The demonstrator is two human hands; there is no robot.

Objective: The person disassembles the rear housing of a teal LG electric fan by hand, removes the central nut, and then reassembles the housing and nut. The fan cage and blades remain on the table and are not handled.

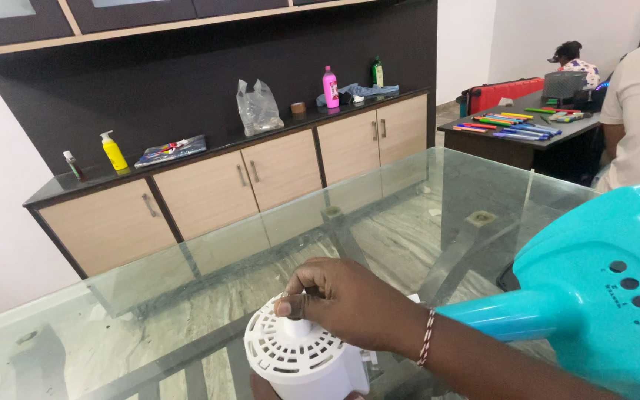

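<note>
Four bottles stand on the counter, one plastic bag, one tape roll, two people.

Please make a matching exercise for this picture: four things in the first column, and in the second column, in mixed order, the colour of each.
Things:
1. slotted round part under the right hand
2. big plastic base on the glass table
3. pump bottle on the counter
4. bottle beside the tape roll

Colours:
A. pink
B. white
C. yellow
D. turquoise

Pairs: 1-B, 2-D, 3-C, 4-A
</note>
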